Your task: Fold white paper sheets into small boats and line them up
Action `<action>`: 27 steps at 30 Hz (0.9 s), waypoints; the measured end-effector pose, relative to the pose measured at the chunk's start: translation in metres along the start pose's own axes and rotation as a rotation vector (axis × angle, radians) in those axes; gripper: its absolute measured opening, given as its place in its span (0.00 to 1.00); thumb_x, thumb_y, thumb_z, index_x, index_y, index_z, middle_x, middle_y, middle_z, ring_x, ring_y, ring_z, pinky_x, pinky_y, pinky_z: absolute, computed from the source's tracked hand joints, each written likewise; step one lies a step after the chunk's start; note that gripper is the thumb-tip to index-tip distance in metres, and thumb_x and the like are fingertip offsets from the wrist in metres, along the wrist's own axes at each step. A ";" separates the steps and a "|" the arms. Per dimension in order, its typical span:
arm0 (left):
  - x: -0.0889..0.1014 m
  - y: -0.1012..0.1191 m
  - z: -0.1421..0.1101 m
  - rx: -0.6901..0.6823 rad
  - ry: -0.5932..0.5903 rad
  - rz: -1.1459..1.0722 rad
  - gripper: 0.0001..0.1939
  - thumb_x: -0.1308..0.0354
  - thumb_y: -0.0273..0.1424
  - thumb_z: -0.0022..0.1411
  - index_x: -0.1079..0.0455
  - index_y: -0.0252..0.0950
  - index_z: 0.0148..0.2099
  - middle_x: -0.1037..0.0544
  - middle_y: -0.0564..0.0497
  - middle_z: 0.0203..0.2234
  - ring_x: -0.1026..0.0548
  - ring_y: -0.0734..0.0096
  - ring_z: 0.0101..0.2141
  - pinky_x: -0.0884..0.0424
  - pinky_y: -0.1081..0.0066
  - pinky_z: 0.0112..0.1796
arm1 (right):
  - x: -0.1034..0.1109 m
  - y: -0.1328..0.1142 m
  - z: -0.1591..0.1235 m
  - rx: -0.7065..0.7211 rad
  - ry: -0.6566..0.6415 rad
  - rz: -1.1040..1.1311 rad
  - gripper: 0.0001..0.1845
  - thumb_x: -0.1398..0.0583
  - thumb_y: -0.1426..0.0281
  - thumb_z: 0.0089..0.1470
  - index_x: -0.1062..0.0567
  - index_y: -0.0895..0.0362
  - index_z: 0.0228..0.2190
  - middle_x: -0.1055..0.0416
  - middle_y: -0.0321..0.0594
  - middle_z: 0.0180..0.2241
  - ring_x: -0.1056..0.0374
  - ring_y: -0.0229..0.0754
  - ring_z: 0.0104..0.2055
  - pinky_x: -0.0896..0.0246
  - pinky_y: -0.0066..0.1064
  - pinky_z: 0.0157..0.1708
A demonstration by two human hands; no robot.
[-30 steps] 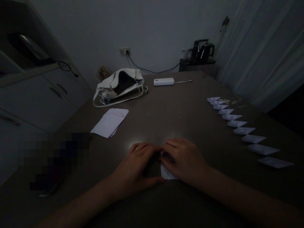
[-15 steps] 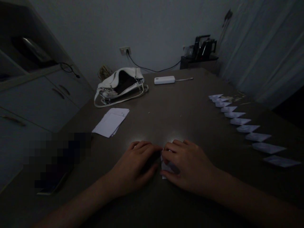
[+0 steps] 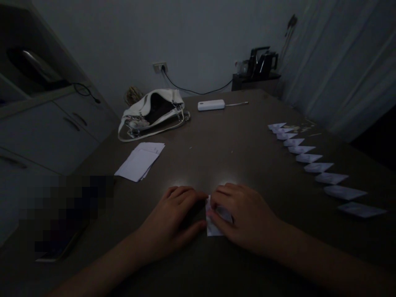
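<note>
A small piece of white folded paper (image 3: 213,229) lies on the table in front of me, partly hidden under my right hand. My right hand (image 3: 244,214) is curled over it, thumb and bent fingers pressing on it near its left edge. My left hand (image 3: 177,214) rests on the table just left of the paper, its index fingertip at the far left corner and its thumb tip near the left edge. Its thumb and fingers are apart, and nothing shows between them. At the right, several folded white paper pieces (image 3: 331,178) lie in a slanting row.
A stack of white paper sheets (image 3: 137,164) lies at the left, with a white handbag (image 3: 154,113) behind it. Farther back is a white power bank (image 3: 211,105) with a short cable. A phone-like object (image 3: 58,251), partly blurred out, is at the left edge. A black kettle (image 3: 266,64) stands beyond.
My right thumb has moved up along the paper, and more of the paper's near left part shows. The left hand stays by its edge. The whole view has shifted slightly.
</note>
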State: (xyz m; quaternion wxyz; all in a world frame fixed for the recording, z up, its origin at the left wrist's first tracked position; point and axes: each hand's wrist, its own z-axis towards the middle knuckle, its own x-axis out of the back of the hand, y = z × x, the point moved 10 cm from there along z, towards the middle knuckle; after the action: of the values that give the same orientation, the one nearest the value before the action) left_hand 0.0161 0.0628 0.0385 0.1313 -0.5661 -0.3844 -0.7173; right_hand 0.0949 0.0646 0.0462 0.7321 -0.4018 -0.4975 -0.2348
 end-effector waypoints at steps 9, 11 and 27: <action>-0.002 0.001 -0.001 0.006 -0.011 -0.005 0.26 0.42 0.36 0.58 0.44 0.40 0.57 0.32 0.48 0.51 0.38 0.61 0.52 0.44 0.60 0.52 | -0.001 -0.014 -0.003 0.081 0.044 -0.218 0.03 0.42 0.73 0.53 0.27 0.58 0.31 0.28 0.40 0.29 0.34 0.43 0.30 0.46 0.36 0.34; 0.000 -0.002 -0.001 0.022 0.018 -0.028 0.25 0.43 0.33 0.59 0.44 0.41 0.57 0.32 0.48 0.50 0.38 0.63 0.51 0.43 0.61 0.51 | -0.002 -0.020 -0.008 0.109 0.043 -0.201 0.03 0.42 0.73 0.53 0.27 0.58 0.28 0.28 0.39 0.28 0.34 0.43 0.29 0.47 0.35 0.33; -0.012 0.014 -0.007 -0.161 -0.107 -0.096 0.12 0.50 0.23 0.64 0.28 0.41 0.43 0.28 0.50 0.34 0.31 0.72 0.35 0.38 0.74 0.34 | -0.015 -0.005 0.000 0.182 -0.149 0.205 0.02 0.41 0.72 0.54 0.29 0.58 0.30 0.31 0.35 0.31 0.38 0.35 0.34 0.49 0.25 0.30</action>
State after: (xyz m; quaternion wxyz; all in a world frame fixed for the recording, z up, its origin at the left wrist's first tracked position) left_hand 0.0234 0.0456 0.0327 0.0303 -0.5932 -0.3587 -0.7201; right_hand 0.0853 0.0615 0.0341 0.7465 -0.3989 -0.5262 -0.0824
